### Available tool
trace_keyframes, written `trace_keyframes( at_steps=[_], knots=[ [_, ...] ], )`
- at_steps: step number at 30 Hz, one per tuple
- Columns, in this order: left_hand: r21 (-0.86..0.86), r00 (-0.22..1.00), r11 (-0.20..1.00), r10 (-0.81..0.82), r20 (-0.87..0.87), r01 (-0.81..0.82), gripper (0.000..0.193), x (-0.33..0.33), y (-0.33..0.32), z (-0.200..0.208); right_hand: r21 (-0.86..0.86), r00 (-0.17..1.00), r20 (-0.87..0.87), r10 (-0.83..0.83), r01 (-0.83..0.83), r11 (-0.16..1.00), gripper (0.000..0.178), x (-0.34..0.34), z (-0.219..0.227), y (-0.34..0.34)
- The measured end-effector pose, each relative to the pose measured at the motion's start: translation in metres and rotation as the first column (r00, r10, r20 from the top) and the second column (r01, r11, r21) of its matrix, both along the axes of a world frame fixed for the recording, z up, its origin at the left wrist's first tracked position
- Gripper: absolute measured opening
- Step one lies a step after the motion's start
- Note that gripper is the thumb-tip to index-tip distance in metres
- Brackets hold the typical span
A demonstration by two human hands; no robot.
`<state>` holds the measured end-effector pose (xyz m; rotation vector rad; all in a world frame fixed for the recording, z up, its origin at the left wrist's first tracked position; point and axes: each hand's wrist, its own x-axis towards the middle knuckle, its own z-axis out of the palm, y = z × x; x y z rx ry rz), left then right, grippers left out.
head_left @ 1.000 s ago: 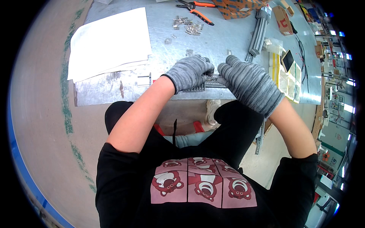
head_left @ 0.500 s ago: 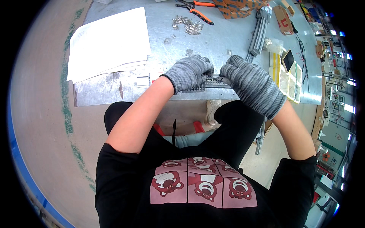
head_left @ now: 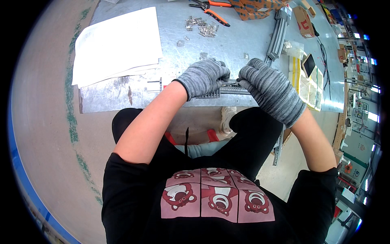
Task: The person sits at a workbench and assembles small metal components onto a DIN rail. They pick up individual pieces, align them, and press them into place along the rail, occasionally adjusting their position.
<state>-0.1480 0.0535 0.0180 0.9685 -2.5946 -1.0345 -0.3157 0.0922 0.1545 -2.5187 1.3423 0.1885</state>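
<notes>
1. A grey slotted strip (head_left: 227, 86) lies at the near edge of a metal sheet (head_left: 243, 36), clamped between both gloved hands.
2. The left hand (head_left: 203, 77) is curled shut on its left end; the right hand (head_left: 266, 87) is pinched on its right end.
3. Beyond the fingers, small metal parts (head_left: 202, 26) and orange-handled pliers (head_left: 211, 10) are seen; white papers (head_left: 118, 44) lie to their left.

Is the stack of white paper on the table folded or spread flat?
Spread flat: the white paper sheets lie open on the metal table, no fold visible.
</notes>
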Motion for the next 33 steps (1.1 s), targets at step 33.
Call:
trace_keyframes(
  at_steps=[33],
  knots=[
    [0.001, 1.000, 1.000, 0.007, 0.001, -0.007, 0.027, 0.002, 0.001, 0.005, 0.046, 0.998, -0.064, 0.015, -0.012, 0.999, 0.018, 0.010, 0.004, 0.005]
  ],
)
